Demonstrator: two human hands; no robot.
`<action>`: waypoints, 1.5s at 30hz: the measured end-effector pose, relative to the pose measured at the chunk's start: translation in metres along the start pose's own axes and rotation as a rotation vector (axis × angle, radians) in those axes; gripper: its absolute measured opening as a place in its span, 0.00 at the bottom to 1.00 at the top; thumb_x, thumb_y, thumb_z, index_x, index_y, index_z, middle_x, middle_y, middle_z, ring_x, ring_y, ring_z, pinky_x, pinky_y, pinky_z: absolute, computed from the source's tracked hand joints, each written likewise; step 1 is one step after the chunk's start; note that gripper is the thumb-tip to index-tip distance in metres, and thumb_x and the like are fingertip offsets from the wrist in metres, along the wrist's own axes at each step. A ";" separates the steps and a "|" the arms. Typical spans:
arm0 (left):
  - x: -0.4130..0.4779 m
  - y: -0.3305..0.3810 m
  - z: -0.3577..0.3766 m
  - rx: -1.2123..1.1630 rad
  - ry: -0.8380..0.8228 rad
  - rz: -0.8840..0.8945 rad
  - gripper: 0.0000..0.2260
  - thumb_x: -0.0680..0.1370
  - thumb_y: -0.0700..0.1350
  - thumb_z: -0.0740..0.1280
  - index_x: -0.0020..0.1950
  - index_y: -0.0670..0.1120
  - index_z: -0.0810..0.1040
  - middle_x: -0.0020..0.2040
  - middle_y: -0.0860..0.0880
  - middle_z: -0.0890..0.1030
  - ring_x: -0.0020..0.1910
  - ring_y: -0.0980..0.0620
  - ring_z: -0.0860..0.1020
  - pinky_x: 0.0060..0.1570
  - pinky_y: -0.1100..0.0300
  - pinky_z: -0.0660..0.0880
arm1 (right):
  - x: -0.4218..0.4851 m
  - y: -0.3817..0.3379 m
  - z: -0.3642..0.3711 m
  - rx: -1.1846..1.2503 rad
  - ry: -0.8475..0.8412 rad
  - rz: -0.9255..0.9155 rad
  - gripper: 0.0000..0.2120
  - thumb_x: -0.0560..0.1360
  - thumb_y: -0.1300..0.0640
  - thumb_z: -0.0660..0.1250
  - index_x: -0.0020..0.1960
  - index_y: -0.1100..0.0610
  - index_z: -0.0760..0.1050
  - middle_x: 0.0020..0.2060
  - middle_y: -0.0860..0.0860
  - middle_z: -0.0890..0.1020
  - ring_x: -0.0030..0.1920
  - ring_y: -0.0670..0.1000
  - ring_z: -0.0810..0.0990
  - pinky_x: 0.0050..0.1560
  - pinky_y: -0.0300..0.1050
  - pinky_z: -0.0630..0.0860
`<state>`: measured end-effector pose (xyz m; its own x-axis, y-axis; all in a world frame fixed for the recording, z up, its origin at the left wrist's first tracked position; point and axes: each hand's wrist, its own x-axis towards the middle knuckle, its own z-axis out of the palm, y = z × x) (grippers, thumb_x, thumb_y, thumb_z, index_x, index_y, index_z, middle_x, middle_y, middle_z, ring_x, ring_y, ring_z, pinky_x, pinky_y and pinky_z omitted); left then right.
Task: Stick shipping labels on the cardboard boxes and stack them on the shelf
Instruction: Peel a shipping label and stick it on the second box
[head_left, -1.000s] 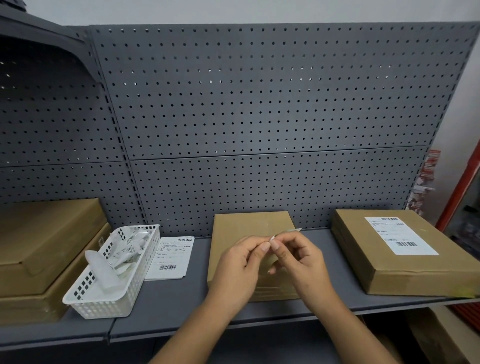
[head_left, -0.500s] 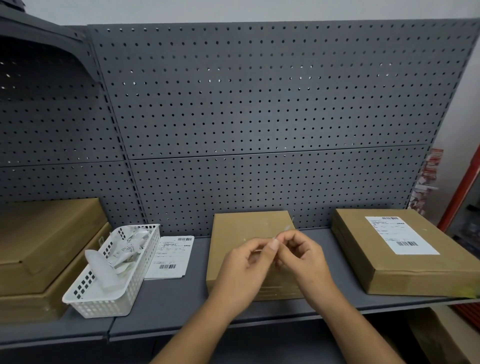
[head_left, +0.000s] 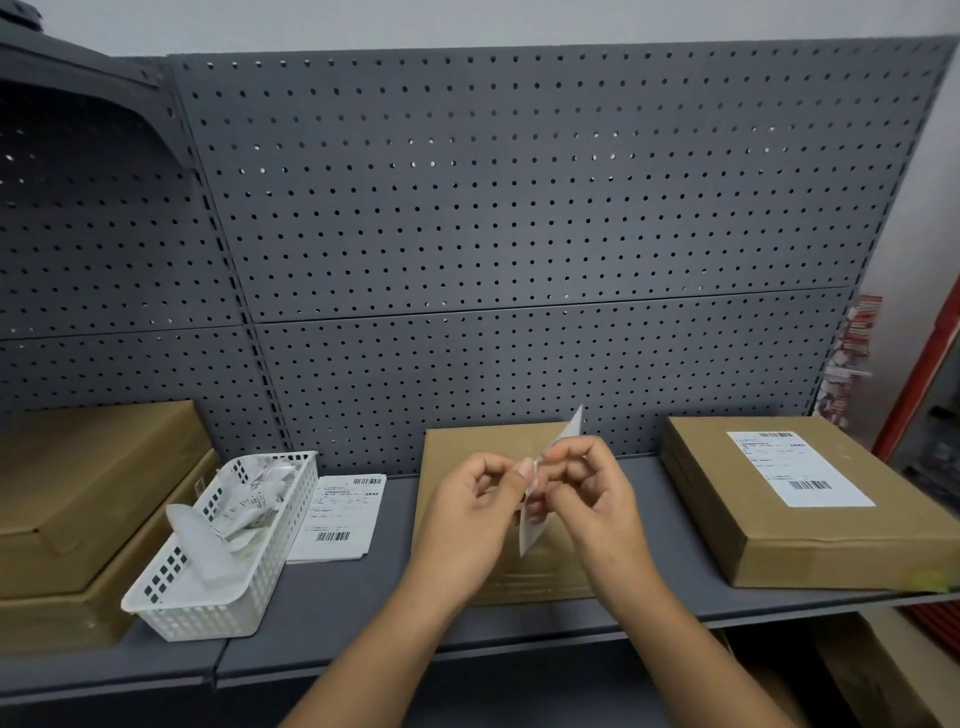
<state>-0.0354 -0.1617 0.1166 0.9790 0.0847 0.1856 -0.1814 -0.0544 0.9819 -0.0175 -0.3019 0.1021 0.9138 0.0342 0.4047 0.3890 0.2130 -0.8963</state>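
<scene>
White label (head_left: 572, 430) edge-on — over bare brown box (head_left: 467, 441).

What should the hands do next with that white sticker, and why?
Probably peel the label off its backing. The left hand and right hand both pinch it edge-on over the middle box, which shows no label, while the right box already wears one.

Label (head_left: 529, 527) pinched between my left hand (head_left: 478, 512) and right hand (head_left: 592, 499) sits edge-on, print side not visible. Hands cover much of the middle box (head_left: 467, 447) top. Text on loose sheet (head_left: 340, 512) and right box's label (head_left: 797, 467) too small. Left stack (head_left: 78, 493) clipped by frame edge.
</scene>
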 end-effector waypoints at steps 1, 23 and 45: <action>0.000 0.000 0.000 0.028 0.005 0.018 0.08 0.81 0.51 0.71 0.47 0.47 0.83 0.45 0.49 0.88 0.48 0.49 0.87 0.57 0.42 0.82 | 0.000 -0.002 0.000 -0.003 -0.017 -0.009 0.04 0.78 0.67 0.66 0.52 0.65 0.74 0.39 0.59 0.82 0.38 0.54 0.81 0.41 0.45 0.81; 0.010 -0.002 -0.013 -0.373 0.049 -0.182 0.12 0.85 0.49 0.63 0.55 0.40 0.74 0.59 0.42 0.86 0.58 0.45 0.85 0.59 0.47 0.81 | 0.032 0.004 0.003 0.455 0.241 0.371 0.11 0.80 0.70 0.59 0.58 0.59 0.74 0.43 0.57 0.82 0.42 0.53 0.80 0.47 0.52 0.76; 0.011 0.001 -0.089 -0.520 0.156 -0.211 0.15 0.86 0.47 0.60 0.66 0.38 0.74 0.60 0.42 0.86 0.61 0.45 0.84 0.60 0.46 0.80 | 0.068 0.004 -0.044 0.210 0.485 0.368 0.03 0.82 0.60 0.66 0.50 0.54 0.78 0.47 0.56 0.82 0.42 0.52 0.82 0.31 0.44 0.78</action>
<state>-0.0334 -0.0719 0.1232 0.9807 0.1887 -0.0513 -0.0448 0.4717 0.8806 0.0514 -0.3413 0.1178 0.9513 -0.2933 -0.0947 0.0535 0.4598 -0.8864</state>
